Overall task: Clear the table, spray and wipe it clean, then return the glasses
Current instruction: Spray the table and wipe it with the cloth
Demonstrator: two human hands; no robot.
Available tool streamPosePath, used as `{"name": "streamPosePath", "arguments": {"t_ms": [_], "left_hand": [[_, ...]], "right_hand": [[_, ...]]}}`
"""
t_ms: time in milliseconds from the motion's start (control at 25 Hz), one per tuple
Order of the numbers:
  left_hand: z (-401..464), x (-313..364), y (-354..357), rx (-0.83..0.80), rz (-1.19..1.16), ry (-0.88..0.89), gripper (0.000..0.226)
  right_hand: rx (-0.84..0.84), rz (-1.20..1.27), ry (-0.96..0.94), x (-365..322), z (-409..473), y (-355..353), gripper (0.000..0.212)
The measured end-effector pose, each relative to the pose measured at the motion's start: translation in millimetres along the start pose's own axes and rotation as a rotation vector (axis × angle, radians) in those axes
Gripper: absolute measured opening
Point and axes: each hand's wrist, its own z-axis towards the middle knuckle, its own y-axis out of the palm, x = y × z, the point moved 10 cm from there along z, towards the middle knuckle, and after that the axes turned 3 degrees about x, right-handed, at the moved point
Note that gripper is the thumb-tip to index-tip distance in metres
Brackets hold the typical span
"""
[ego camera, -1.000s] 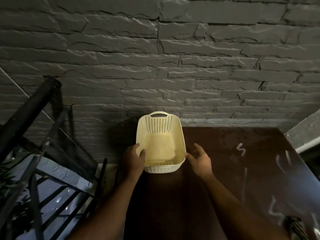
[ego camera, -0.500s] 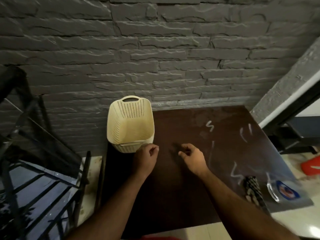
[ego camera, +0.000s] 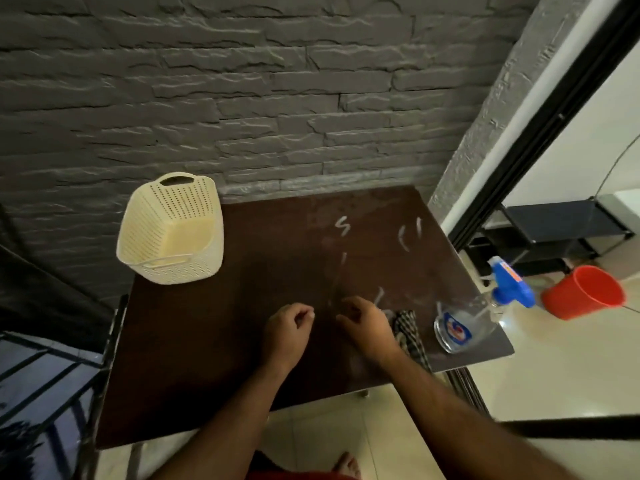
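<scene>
Against the grey brick wall, the dark table [ego camera: 207, 358] keeps its basket [ego camera: 171, 230] at ten o'clock as your left hand [ego camera: 285, 332], off its rim, and right hand [ego camera: 369, 329] hover loosely curled, empty, the spray bottle [ego camera: 485, 306] at three o'clock likely next

Dark brown table [ego camera: 214, 344]: cream basket [ego camera: 171, 230] far-left corner; checked cloth [ego camera: 408, 329], clear spray bottle [ego camera: 467, 323] near right edge.

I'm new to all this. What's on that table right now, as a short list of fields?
table: dark brown top, white smears at the far right
basket: cream, perforated, empty, far left corner
spray bottle: clear, blue trigger, lying at the right edge
cloth: checked, beside the right hand
left hand: loosely curled, holds nothing
right hand: loosely curled, holds nothing
glasses: none visible
</scene>
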Motion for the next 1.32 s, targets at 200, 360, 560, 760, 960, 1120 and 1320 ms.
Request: {"name": "streamPosePath", "arguments": {"t_ms": [200, 360, 560, 760, 960, 1120, 1320], "left_hand": [[-8, 22, 25, -0.059, 0.01, 0.02, 0.018], [5, 37, 40, -0.097, 0.025, 0.056, 0.019], [27, 78, 71, -0.169, -0.026, 0.12, 0.021], [40, 116, 88, -0.196, -0.063, 0.145, 0.02], [40, 130, 109, -0.207, -0.075, 0.098, 0.022], [35, 143, 135, -0.139, -0.086, 0.037, 0.022], [24, 166, 185, -0.118, -0.147, -0.055, 0.022]], "right_hand": [[0.044, 0.003, 0.032, 25, -6, -19, 0.043], [0.09, -0.007, 0.026, 16, -3, -47, 0.042], [0.178, -0.045, -0.013, -18, 17, -121, 0.041], [0.273, -0.173, -0.09, -59, 31, -201, 0.039], [0.305, -0.197, -0.131, -52, 45, -277, 0.026], [0.271, -0.076, -0.074, 14, 59, -312, 0.018], [0.049, -0.096, -0.026, 106, 58, -289, 0.023]]}}
